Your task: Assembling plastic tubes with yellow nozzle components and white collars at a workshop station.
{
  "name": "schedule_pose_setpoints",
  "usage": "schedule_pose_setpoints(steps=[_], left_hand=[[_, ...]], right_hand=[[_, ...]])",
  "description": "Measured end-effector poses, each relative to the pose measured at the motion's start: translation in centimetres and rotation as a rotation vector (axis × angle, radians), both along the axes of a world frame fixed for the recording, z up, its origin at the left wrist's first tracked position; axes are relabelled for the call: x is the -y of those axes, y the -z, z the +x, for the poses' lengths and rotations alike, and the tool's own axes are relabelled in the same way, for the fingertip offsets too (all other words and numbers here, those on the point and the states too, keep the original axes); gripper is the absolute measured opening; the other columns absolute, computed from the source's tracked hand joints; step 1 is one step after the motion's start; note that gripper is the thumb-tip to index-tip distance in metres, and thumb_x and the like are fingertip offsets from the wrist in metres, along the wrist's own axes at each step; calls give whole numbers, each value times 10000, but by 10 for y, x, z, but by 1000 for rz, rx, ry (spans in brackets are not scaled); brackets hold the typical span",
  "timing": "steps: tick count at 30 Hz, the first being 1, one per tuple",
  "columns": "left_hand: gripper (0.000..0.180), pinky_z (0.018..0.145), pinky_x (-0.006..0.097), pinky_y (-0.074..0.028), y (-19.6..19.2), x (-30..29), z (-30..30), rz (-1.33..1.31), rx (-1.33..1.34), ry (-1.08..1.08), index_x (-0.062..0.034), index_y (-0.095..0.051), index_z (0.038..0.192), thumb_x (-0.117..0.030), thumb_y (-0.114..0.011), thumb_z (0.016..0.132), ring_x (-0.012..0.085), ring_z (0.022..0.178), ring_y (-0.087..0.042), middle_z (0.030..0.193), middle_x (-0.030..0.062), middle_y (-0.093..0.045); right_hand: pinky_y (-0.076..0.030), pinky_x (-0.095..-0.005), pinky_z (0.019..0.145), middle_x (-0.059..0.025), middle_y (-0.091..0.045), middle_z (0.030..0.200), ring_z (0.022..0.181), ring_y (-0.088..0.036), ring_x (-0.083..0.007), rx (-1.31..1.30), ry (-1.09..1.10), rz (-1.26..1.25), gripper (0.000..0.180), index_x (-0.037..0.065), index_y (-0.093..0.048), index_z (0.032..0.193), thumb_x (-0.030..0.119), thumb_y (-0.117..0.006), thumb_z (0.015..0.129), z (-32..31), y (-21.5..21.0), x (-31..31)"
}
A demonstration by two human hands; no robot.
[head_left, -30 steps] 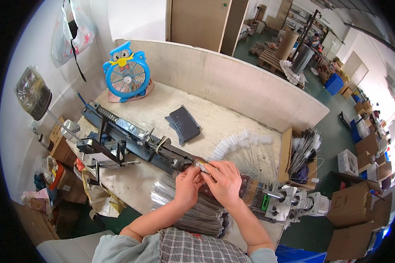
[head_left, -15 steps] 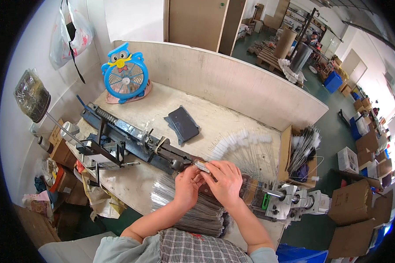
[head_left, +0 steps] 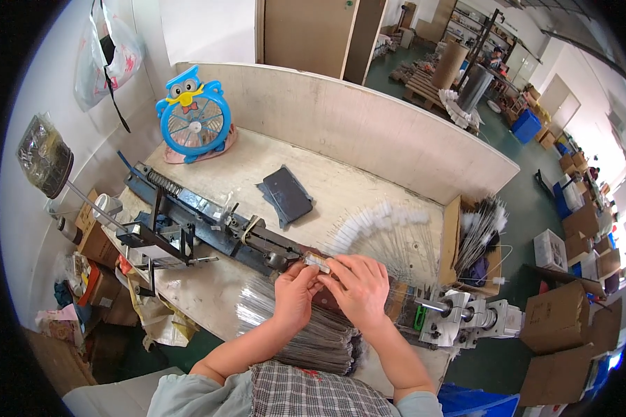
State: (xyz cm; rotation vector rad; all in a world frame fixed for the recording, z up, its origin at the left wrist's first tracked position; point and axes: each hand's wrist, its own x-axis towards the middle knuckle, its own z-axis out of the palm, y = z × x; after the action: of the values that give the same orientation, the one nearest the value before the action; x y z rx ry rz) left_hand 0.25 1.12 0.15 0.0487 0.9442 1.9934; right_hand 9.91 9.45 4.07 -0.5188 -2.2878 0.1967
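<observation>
My left hand (head_left: 294, 297) and my right hand (head_left: 359, 286) meet over the long metal bench jig (head_left: 257, 240). A small pale strip (head_left: 317, 262) shows at their fingertips. The right thumb and fingers are pinched on it; its exact kind is too small to make out. The left fingers are closed beside the right thumb, and whatever is between them is hidden. Below the hands lies a thick bundle of thin metal wires (head_left: 320, 340). Beyond the right hand, several thin wire brushes with white bristle heads (head_left: 368, 226) are fanned out on the table.
A motor-like clamp unit (head_left: 466, 316) sits at the jig's right end. A box of brushes (head_left: 453, 236) stands at the table's right edge. A dark flat device (head_left: 287, 196) and a blue owl-shaped fan (head_left: 195, 125) lie farther back, before a low partition (head_left: 355, 118).
My right hand has shifted slightly to the right, and more of the pale strip shows. The left hand stays almost in place. The whole view has moved a little.
</observation>
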Motion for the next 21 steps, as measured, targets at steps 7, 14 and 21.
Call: schedule_pose_setpoints(steps=[7, 14, 21], left_hand=[[256, 769, 351, -490, -4, 9, -1, 33, 130, 0, -88, -512, 827, -321, -485, 931, 195, 815, -591, 789, 35, -551], [495, 865, 355, -450, -10, 12, 0, -43, 59, 104, -43, -484, 1085, -503, -358, 949, 218, 964, -562, 1045, 105, -543], [438, 927, 356, -415, -3, 41, -6, -205, -110, 316, -28, -411, 1286, -279, -481, 933, 224, 1140, -505, 1267, 115, -505]], right_hand=[[-384, -365, 829, -10, -606, 810, 833, -550, -194, 196, -15, -26, 179, 88, -655, 843, 142, -715, 684, 14, 6, 1], [-407, -375, 807, -26, -612, 763, 818, -557, -216, 95, -46, -75, 158, 83, -658, 836, 112, -707, 689, 23, -5, -5], [-495, -317, 624, -64, -659, 819, 736, -617, -233, 212, -98, -324, 164, 73, -668, 895, 134, -686, 745, 59, -5, 11]])
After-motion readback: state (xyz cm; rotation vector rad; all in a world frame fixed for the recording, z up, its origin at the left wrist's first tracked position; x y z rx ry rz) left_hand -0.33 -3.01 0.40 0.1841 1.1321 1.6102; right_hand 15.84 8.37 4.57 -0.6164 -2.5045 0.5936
